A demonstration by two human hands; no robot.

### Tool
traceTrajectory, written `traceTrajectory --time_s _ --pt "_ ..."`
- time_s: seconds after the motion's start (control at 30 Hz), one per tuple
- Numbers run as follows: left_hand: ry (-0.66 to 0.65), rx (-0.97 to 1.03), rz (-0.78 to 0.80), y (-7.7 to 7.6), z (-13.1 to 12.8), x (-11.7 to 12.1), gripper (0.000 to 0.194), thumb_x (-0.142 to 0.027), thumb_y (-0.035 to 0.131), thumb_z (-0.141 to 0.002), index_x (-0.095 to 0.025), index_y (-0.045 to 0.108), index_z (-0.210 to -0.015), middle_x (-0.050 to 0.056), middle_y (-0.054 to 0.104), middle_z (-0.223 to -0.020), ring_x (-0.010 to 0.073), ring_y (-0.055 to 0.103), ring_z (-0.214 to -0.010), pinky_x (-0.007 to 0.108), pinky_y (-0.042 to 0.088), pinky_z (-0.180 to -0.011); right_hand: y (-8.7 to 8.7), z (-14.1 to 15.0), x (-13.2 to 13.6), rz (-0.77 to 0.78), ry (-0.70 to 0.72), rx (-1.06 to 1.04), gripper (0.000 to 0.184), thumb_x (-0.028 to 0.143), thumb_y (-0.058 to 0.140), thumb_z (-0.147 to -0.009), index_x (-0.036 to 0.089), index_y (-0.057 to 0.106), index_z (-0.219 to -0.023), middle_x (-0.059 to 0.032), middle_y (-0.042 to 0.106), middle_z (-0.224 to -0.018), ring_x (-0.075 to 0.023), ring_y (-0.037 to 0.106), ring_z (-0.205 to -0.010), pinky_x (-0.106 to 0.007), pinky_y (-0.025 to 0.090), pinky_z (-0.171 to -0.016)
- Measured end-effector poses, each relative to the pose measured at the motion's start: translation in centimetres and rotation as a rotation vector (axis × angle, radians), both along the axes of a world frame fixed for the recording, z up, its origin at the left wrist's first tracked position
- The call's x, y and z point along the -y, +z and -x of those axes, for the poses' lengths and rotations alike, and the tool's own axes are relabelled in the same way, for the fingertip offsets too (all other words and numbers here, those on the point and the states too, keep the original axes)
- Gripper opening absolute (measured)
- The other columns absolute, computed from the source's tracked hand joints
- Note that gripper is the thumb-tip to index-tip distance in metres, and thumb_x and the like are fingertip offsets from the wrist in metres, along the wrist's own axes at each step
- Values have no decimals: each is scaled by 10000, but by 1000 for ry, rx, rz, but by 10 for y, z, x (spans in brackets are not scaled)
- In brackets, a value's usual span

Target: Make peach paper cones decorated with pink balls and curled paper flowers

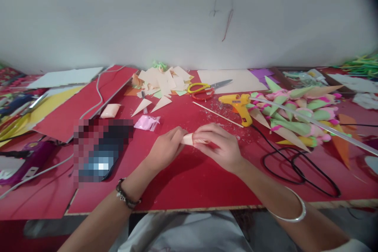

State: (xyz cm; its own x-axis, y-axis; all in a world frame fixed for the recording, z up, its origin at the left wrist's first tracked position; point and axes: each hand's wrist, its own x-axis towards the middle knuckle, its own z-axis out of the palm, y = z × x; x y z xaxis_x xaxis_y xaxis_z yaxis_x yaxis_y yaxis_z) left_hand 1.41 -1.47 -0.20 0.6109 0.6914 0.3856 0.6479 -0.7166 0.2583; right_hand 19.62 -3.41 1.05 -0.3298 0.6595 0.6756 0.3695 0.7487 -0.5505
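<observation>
From the head camera, I see the person bent over a red table [189,193], both hands meeting above its middle near the front edge. The left hand [169,145] pinches one end of a small pale piece [188,139], its fingers drawn together. The right hand [220,145] has its fingers curved narrowly around the other end, covering much of it, so I cannot tell its full shape. The piece is up between the two hands, in front of the person's body.

Just beyond the left hand lie a small pink packet [147,123] and two pale paper cones [161,103], with a cream block [110,110] farther left. A pixelated dark object [103,153] sits to the left of the left hand; its details are hidden.

Past the right hand, a thin wooden stick [218,114] lies slantwise, its near end close to a yellow glue gun [238,104] that has a black cord [295,161] looping on the table. Behind the stick I can see yellow-handled scissors [211,86], blades pointing right, and a heap of pale paper scraps [165,80] to their left. On the right side is a pile of pink, green and orange cone-shaped pieces [304,110], with a long clear rod [319,122] running across it.
</observation>
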Motion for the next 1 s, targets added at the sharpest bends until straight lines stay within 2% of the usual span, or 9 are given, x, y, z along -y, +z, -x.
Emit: traceTrajectory --time_s 0.13,0.33,0.5,0.67,0.87,1.0 --pt "37 -94 -26 0 0 -1 209 -241 278 -873 -141 461 -886 57 552 -776 160 533 -637 240 399 -509 -2 0 -1 32 -19 11 143 142 517 -801 212 566 -916 -47 581 -863 -147 546 -823 -282 458 -740" --pt "51 -125 114 3 -5 4 157 -214 317 -859 -146 457 -880 54 559 -790 162 555 -669 243 420 -543 -6 1 -1 20 5 12 126 126 497 -812 212 521 -900 -22 551 -808 -126 521 -762 -258 446 -683" --pt "26 -110 181 4 -7 6 154 -238 331 -855 -143 452 -858 50 558 -764 163 560 -643 249 427 -547 -7 0 0 -4 37 58 103 112 450 -825 199 468 -878 -39 485 -836 -134 491 -789 -271 437 -692" --pt "10 -74 186 4 -7 6 131 -213 337 -848 -140 446 -839 52 558 -759 159 560 -640 247 432 -552 -6 3 1 36 8 41 110 107 436 -812 207 440 -860 -32 457 -828 -137 476 -766 -263 429 -636" --pt "13 -110 97 3 -9 6 110 -206 356 -841 -147 448 -855 56 564 -766 167 562 -652 245 423 -540 -4 7 0 83 -37 -24 104 106 434 -793 204 417 -822 -18 436 -791 -135 463 -729 -280 413 -646" --pt "27 -145 138 2 -10 8 101 -220 358 -844 -156 435 -853 47 571 -743 163 562 -618 239 413 -521 -6 7 1 92 -5 1 110 98 393 -814 204 384 -843 -23 413 -807 -130 442 -724 -266 407 -624"
